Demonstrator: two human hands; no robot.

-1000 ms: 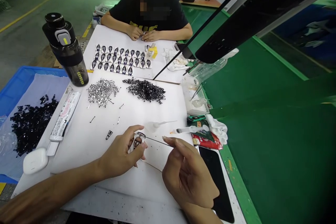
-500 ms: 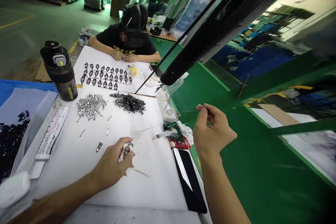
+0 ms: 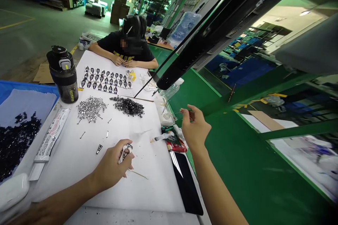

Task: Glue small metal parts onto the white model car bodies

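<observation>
1. The left hand point(image 3: 112, 165) is closed around a small metal part point(image 3: 125, 153), which sits up off the white surface point(image 3: 155, 190). We read this firm hold as a way of keeping the part steady.
2. The right hand point(image 3: 194, 128) is raised well apart, out over the green bench point(image 3: 232, 168). Its thumb and forefinger pinch a thin wire point(image 3: 185, 112); the other fingers stay loose. The lifted position appears to give the wire room.
3. A pale stick point(image 3: 138, 174) pokes out just below the left hand. We cannot tell whether it is held.
4. Silver pieces point(image 3: 91, 109) and black pieces point(image 3: 127, 106) lie in separate piles ahead of the hands, seemingly sorted for easy reach. A syringe point(image 3: 161, 137) lies near the sheet's right edge.
5. A blue tray point(image 3: 26, 91) at left holds more black pieces point(image 3: 16, 144). A bottle point(image 3: 62, 74), tube point(image 3: 51, 135) and earbud case point(image 3: 13, 190) line that side, and a phone point(image 3: 186, 182) lies right, all apparently kept clear of the working area.
6. Farther along, a co-worker's hands point(image 3: 124, 62) sit together beyond rows of printed cards point(image 3: 105, 79).
</observation>
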